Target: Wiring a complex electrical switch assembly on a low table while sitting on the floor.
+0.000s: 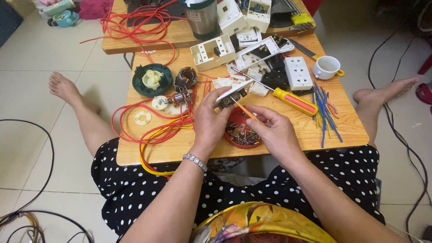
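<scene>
right hand (pixel 274 130) pinching a thin orange screwdriver (pixel 247 112) into the white socket plate (pixel 232 95) gripped by left hand (pixel 209 119); wiring looks half-done, loose parts everywhere

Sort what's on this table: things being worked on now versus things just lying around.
In use:
left hand holding the white socket plate
right hand with the thin orange screwdriver
red dish of small parts

Lying about:
big yellow-handled screwdriver
white cup
motor rotor
blue wire offcuts
</scene>
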